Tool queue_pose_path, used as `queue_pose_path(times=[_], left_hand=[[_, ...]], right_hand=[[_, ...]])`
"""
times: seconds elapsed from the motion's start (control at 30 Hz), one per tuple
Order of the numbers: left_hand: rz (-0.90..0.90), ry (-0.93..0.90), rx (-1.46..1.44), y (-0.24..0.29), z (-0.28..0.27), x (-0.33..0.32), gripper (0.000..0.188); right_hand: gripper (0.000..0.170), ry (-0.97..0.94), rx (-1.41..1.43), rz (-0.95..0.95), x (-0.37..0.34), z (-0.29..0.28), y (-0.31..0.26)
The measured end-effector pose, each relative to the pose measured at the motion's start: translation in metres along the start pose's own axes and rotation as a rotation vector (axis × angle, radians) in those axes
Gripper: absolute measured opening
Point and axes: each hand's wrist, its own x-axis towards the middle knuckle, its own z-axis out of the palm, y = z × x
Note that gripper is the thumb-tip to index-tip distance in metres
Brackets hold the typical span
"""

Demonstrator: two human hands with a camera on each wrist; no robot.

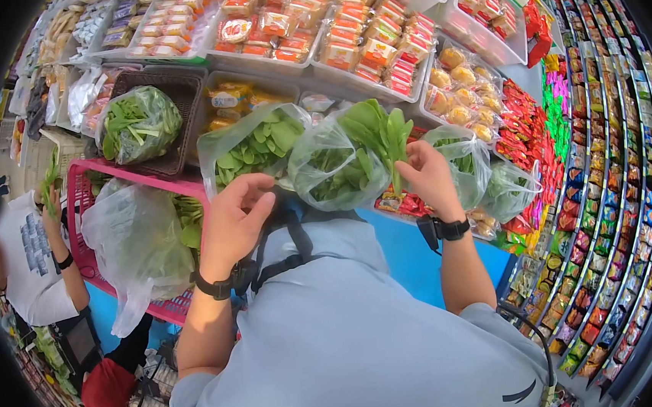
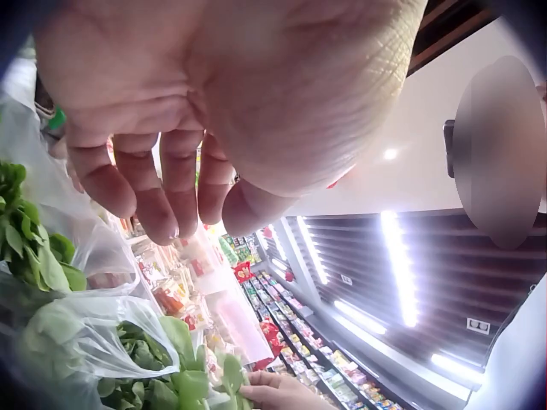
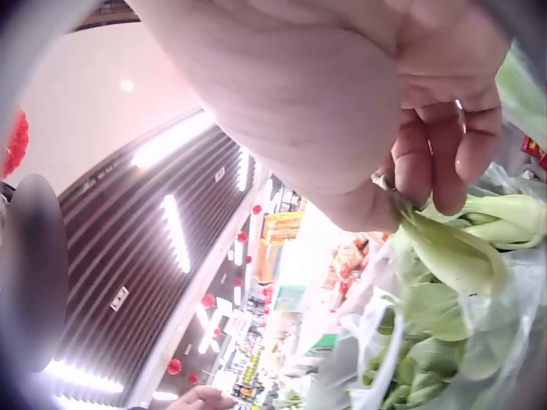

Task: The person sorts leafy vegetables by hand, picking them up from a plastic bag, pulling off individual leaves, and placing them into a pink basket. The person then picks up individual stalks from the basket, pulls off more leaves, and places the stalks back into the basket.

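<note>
My right hand point(image 1: 433, 181) pinches the pale base of a green bok choy point(image 3: 453, 256) between thumb and fingers. The bok choy's leaves point(image 1: 372, 127) spread over an opened clear plastic bag point(image 1: 315, 158) that has more greens inside. My left hand point(image 1: 237, 224) hovers empty in front of another bag of leafy greens point(image 1: 260, 143). In the left wrist view its fingers point(image 2: 154, 201) hang loosely curled. To the right of my right hand are a bag of greens point(image 1: 456, 155) and a second bag with handles point(image 1: 512, 189).
A pink basket point(image 1: 82, 223) with a large plastic bag point(image 1: 133, 234) stands at my left. Behind it, a brown basket point(image 1: 190, 130) holds bagged greens. Bins of packaged snacks point(image 1: 375, 43) line the back, snack shelves point(image 1: 608, 181) the right. Another person point(image 1: 35, 257) holds greens at left.
</note>
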Motion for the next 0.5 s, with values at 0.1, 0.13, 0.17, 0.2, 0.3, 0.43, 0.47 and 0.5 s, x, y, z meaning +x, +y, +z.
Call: queue_pose_path(times=[0.1,0.13,0.17,0.2,0.3,0.43,0.47,0.5], left_hand=[[0.012,-0.061,-0.08,0.007,0.004,-0.002,0.023],[0.028,-0.084,-0.094,0.012,0.006,-0.003,0.023],[0.044,-0.105,-0.107,0.017,0.008,-0.005,0.023],[0.014,-0.15,-0.202,0.025,0.011,-0.008,0.026],[0.025,-0.26,-0.334,0.042,0.017,-0.014,0.033],[-0.024,-0.2,-0.434,0.041,0.016,-0.021,0.032],[0.029,-0.072,-0.463,0.034,0.02,-0.022,0.025],[0.028,-0.041,-0.392,0.036,0.015,-0.024,0.025]], right_hand=[[0.027,-0.108,0.364,-0.054,-0.012,0.002,-0.03],[0.027,-0.155,0.471,-0.087,-0.02,0.007,-0.051],[0.027,-0.205,0.58,-0.122,-0.026,0.013,-0.064],[0.033,-0.283,0.622,-0.092,-0.029,0.018,-0.068],[0.036,-0.386,0.714,-0.206,-0.04,0.047,-0.099],[0.036,-0.476,0.745,-0.268,-0.036,0.079,-0.117],[0.035,-0.444,0.727,-0.276,-0.035,0.087,-0.12],[0.033,-0.409,0.709,-0.284,-0.036,0.095,-0.121]])
